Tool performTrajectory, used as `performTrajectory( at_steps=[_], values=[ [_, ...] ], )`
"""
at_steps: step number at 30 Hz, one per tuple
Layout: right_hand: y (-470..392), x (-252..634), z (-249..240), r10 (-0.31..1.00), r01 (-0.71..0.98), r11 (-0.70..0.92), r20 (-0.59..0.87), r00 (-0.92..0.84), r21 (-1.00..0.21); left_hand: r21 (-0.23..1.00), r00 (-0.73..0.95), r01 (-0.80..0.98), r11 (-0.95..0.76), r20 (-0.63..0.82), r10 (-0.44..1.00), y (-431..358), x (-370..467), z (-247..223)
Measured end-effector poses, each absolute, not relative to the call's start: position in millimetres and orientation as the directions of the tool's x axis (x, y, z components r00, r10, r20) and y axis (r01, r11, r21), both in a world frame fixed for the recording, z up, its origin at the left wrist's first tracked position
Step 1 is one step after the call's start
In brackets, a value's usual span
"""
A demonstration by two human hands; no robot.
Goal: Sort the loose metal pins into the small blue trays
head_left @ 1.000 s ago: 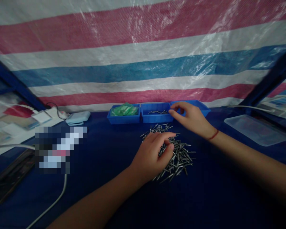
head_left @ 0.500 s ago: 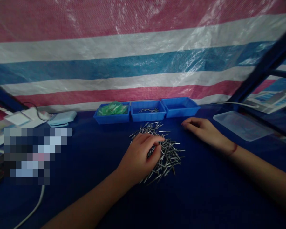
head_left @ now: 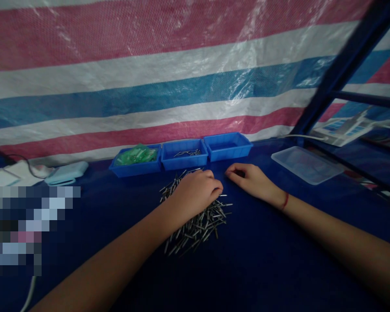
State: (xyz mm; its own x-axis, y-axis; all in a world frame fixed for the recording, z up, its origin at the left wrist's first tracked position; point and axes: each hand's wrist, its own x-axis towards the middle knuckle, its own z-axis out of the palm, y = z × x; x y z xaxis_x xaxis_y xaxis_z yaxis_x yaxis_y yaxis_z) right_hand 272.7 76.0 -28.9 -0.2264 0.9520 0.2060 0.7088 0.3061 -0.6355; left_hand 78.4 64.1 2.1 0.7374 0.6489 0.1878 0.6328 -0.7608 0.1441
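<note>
A loose pile of thin metal rivets (head_left: 198, 225) lies on the dark blue table. Over the upper part of the pile is my left hand (head_left: 198, 188), its fingers curled together; what they pinch, if anything, is too small to make out. To the right of the pile my right hand (head_left: 247, 177) rests near the table surface, thumb and fingertips brought together, with any held item hidden. Behind the hands stand three blue bins: the left one (head_left: 136, 168) with green plastic bags (head_left: 138, 154), the middle one (head_left: 183, 161) with a few rivets (head_left: 188, 153), and the right one (head_left: 229, 152) with nothing visible inside.
A translucent plastic lid (head_left: 307, 165) lies at the right. At the left are a light blue case (head_left: 66, 173), white items and a cable (head_left: 29, 294). A striped sheet (head_left: 149, 99) hangs behind, beside a dark frame bar (head_left: 339, 69) on the right.
The view has turned somewhat to the right. My left hand has closed its fingers and shifted toward the right edge of the pile. My right hand's fingertips have drawn closer to the pile.
</note>
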Motion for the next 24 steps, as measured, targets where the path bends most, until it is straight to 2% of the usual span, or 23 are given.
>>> performTrajectory(
  at_steps=[5,10,14,16,20,22,24],
  values=[
    [78,273,-32,0.950,0.703,0.311,0.218,-0.222,-0.639,0.036,0.741,0.669,-0.742,0.036,0.670,68,89,8],
    [78,273,-34,0.945,0.696,0.326,0.225,-0.236,-0.640,-0.013,0.718,0.696,-0.718,0.000,0.696,60,94,18],
    [76,271,-30,0.941,0.690,0.337,0.234,-0.243,-0.640,0.000,0.711,0.703,-0.711,0.036,0.703,59,91,14],
    [71,268,-25,0.928,0.657,0.372,0.249,-0.277,-0.656,0.130,0.687,0.703,-0.699,0.128,0.715,61,86,11],
    [56,257,-14,0.832,0.424,0.506,0.294,-0.471,-0.751,0.605,0.466,0.560,-0.567,0.336,0.819,57,74,6],
    [47,249,-11,0.799,0.326,0.514,0.305,-0.518,-0.793,0.718,0.386,0.484,-0.501,0.338,0.858,50,70,3],
    [39,241,-11,0.799,0.271,0.495,0.311,-0.514,-0.825,0.774,0.355,0.438,-0.458,0.319,0.879,42,68,0]
  ],
)
